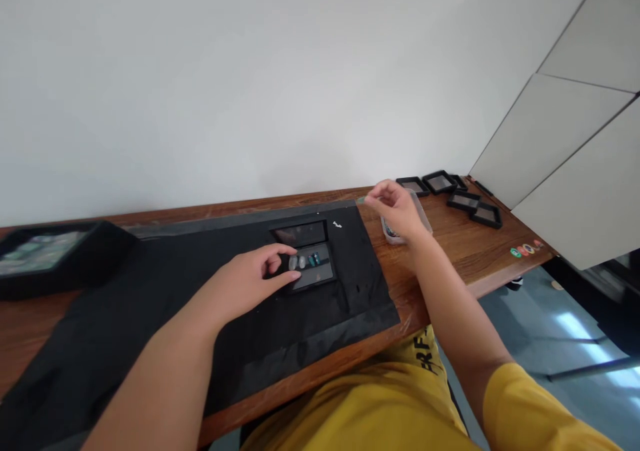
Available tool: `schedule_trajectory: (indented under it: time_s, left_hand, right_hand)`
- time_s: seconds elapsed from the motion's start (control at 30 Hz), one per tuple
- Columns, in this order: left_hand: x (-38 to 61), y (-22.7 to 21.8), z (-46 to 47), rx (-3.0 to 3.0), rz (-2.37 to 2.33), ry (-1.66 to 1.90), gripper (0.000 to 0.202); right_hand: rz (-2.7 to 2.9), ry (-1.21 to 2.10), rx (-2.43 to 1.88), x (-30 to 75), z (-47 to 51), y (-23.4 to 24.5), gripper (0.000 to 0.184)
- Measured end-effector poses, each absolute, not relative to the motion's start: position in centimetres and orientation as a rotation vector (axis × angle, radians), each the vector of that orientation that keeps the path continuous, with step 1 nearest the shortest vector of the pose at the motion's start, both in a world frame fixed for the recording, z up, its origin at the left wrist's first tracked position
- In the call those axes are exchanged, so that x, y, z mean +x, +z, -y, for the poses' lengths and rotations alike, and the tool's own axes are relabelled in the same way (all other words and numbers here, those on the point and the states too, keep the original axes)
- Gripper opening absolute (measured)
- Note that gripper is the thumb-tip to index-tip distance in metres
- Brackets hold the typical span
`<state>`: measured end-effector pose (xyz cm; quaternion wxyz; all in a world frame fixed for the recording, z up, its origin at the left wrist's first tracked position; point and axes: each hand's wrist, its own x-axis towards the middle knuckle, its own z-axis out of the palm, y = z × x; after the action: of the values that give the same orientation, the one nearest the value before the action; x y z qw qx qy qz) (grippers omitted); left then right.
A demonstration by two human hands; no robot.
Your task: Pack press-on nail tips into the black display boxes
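My left hand (260, 274) rests on the black mat (200, 318), its thumb and fingers curled around the left edge of a small open black display case (311, 264) that holds several small stones. The case's lid (300, 233) lies open behind it. My right hand (397, 208) hovers over a clear plastic container (395, 232) on the wooden table (460, 251), fingers bent in a pinch; what it holds, if anything, is too small to make out.
Several small black framed boxes (453, 192) lie at the table's far right corner. A larger black tray (45, 254) with greenish contents sits at far left. Round stickers (525, 249) mark the right edge. A white wall runs behind the table.
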<state>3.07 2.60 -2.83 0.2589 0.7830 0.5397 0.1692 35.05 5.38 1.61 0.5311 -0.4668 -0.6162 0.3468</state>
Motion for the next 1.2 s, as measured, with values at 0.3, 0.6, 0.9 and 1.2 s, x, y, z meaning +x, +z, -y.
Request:
schedule_trajectory:
  time_s: [0.3,0.6,0.9,1.2]
  left_hand:
    - [5.4,0.7,0.0,2.209,-1.362,0.723,0.052]
    - [6.2,0.9,0.4,2.090,-1.375,0.867,0.043]
    - [5.9,0.7,-0.2,2.181,-1.291,1.276,0.018]
    - [5.6,0.6,-0.4,2.121,-1.434,1.706,0.014]
  right_hand:
    - [1.538,1.593,-0.590,27.4,-2.5,-0.7,0.046]
    - [1.513,1.573,-0.563,27.5,-2.8,-1.1,0.046]
    - [1.427,1.484,-0.758,27.8,-3.3,-1.3,0.038]
    - [1.633,1.287,-1.260,28.5,-3.6,-1.4,0.031]
